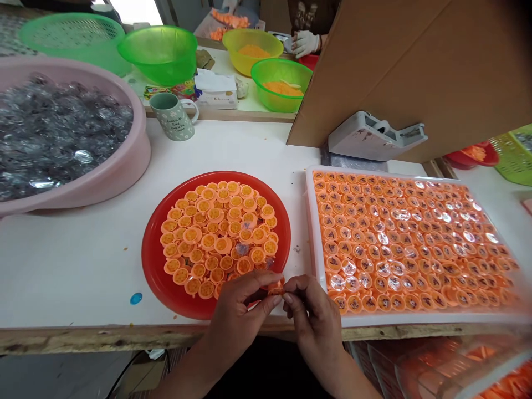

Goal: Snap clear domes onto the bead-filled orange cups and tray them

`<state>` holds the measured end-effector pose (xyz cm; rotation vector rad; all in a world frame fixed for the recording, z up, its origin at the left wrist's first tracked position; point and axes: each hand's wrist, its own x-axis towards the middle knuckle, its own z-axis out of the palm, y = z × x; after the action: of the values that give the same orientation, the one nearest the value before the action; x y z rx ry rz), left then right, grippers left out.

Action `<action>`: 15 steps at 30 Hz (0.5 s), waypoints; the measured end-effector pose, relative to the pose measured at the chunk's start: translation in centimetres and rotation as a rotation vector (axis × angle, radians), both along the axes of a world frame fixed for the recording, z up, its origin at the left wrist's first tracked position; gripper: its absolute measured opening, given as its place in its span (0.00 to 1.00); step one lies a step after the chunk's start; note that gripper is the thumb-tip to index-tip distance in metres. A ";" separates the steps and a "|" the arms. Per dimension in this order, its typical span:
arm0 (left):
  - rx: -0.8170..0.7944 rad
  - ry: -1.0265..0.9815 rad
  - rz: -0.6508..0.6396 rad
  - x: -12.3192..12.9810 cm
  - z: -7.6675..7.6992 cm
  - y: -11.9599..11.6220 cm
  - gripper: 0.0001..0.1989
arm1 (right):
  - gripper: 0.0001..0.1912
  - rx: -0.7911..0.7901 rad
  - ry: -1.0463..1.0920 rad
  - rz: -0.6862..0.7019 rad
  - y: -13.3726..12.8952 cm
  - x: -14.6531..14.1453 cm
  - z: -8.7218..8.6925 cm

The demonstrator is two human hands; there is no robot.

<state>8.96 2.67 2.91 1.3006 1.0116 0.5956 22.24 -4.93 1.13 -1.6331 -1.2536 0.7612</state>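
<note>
My left hand [245,305] pinches a small round orange plastic piece [275,288] between thumb and fingers, over the front right edge of a red plate [153,271]. Close against it, my right hand [311,310] has its thumb and forefinger pressed together at the piece's right side; whether it grips the piece or a small part is hidden. Many similar orange pieces [216,215] with yellow-orange centres lie heaped on the plate. A few clear discs [242,249] rest among them. To the right, a white tray [315,238] holds rows of orange pieces with dark printed centres under shiny covers.
A pink tub [141,138] of clear discs stands at left. Behind are a mug [173,119], green bowls [160,55], a yellow bowl [253,50] and a tape dispenser [369,138] by a cardboard panel [394,66]. A co-worker's gloved hand [305,43] shows at the back.
</note>
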 end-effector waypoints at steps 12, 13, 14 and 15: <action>0.226 0.039 -0.096 -0.5 -0.4 -0.2 0.08 | 0.14 0.145 -0.150 0.117 -0.5 0.3 -0.3; 0.182 0.025 -0.072 -0.4 -0.4 -0.1 0.08 | 0.14 0.134 -0.120 0.103 -0.4 0.3 -0.3; 0.119 0.001 -0.038 -0.3 -0.3 -0.1 0.09 | 0.13 0.114 -0.078 0.068 -0.4 0.3 -0.3; 0.055 -0.029 -0.003 -0.2 -0.2 -0.1 0.09 | 0.13 0.093 -0.034 0.029 -0.3 0.4 -0.3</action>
<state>8.80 2.60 2.67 1.3379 0.9758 0.6422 22.63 -5.23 0.82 -1.5613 -1.3202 0.6847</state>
